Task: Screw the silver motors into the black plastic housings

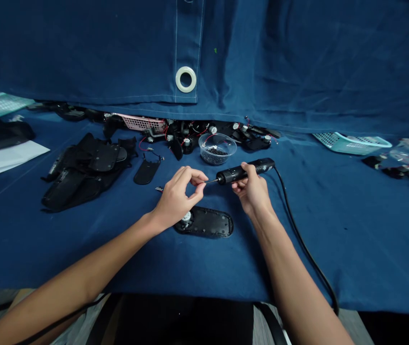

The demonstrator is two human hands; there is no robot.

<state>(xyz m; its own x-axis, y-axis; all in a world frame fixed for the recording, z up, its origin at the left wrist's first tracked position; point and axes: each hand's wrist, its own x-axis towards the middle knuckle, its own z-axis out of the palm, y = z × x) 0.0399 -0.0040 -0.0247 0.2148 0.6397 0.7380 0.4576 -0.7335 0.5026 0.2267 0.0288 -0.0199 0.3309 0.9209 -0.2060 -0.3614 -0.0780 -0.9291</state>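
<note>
My right hand point(252, 189) is wrapped round a black corded electric screwdriver point(245, 171), which lies nearly level with its bit pointing left. At the bit's tip, the thumb and fingers of my left hand point(181, 194) are pinched together; whatever they hold there is too small to make out. Just below my left hand, a long black plastic housing point(211, 223) lies on the blue cloth, with a round white part point(186, 216) at its left end. Behind the hands stands a clear bowl point(217, 149) of small dark pieces, probably screws.
A black flat cover point(147, 171) and a pile of black shells point(89, 167) lie to the left. Wired parts point(186, 143) and a pink basket point(143, 123) sit behind. A teal basket point(351, 143) is back right. The black cord point(299, 235) runs down the right side.
</note>
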